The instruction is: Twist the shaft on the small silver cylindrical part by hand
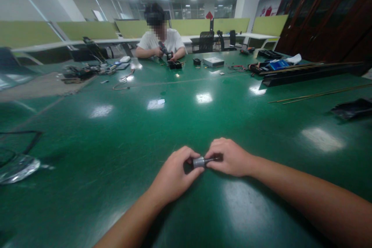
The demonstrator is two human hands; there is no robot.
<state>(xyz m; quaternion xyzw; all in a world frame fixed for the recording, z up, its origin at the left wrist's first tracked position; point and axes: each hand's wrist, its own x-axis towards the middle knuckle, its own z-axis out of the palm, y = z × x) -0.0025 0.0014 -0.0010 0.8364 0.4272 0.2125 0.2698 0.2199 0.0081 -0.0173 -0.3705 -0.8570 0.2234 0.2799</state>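
**Two Hands Meet Over a Small Metal Piece**

In the head view, you hold a silver cylinder (198, 162) just above or against the green surface (130, 124), low and slightly right of center in the frame. The fingers of your left hand (174, 170) are clamped around the cylinder; those of your right hand (232, 157) pinch a thin dark shaft (209, 159). Shaft and cylinder lie end to end, roughly level, and appear to meet. By the look of it, the two are aligned, but whether they are fully joined, or any fastening or loosening remains, cannot be told. Neither piece is released. At upper center, a co-worker (176, 40) in white holds what looks like a power drill (163, 47) over a black box (175, 64). Long dark channels (308, 75) and thin rods (322, 93) lie at upper right.
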